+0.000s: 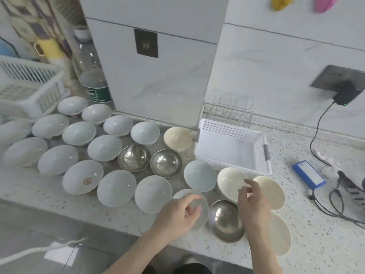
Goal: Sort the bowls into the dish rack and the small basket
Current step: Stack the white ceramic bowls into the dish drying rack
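A: Where do the bowls stand right now?

B: All on the speckled countertop (59,191), none sorted yet by the look of it. The pale blue-white porcelain bowls (110,148) fill the left and middle in loose rows, rims up. Two steel bowls (134,158) sit side by side among them, and a third steel bowl (226,220) lies near the front edge. The cream bowls (232,181) cluster at the right, with one more cream bowl (177,138) farther back.

A: And the hands?

B: The left hand (177,211) hovers over the small porcelain bowl (194,207) at the front, fingers curled and slightly apart, not closed on it. The right hand (251,196) is above the rim of the nearest cream bowl, fingers loosely spread; whether they touch the rim I cannot tell, since the hand is blurred.

A: Why reach there first?

B: I'd judge those bowls are closest to the body and to the white small basket (233,146), which sits empty just behind the cream ones. The wire dish rack (235,111) stands behind it against the wall, also holding nothing.

A: Anything else around?

B: A larger white slatted basket (31,86) at far left, a plastic bottle (92,76) beside it, and a blue power bank (309,174) with cables at right, well apart from the bowls.
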